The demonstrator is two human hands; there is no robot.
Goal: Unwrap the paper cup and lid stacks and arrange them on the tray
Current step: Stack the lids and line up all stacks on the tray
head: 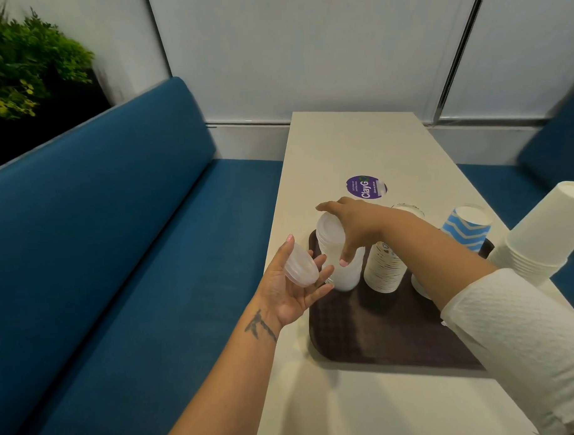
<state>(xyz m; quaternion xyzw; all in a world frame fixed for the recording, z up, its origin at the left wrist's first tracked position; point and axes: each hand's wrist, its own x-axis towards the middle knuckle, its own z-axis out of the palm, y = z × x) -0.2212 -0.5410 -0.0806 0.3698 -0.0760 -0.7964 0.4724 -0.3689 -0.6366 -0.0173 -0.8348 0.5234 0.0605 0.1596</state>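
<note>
At the centre of the frame, the left hand (pixel 291 282) cradles a short stack of clear lids (pixel 301 265) in curled fingers, seemingly to add them to the taller lid stack (pixel 337 253), which the right hand (pixel 351 225) grips from above with fingers spread, probably steadying it on the brown tray (pixel 381 337). To the right on the tray stand one printed cup stack (pixel 385 267) and one blue-striped stack (pixel 466 227); two other stacks are partly hidden by the arm. One white cup stack (pixel 540 234) sits off-tray at the right edge.

My right forearm (pixel 443 254) hides part of one cup stack (pixel 420 286); plain white cup stack (pixel 546 234) cut by right edge.
</note>
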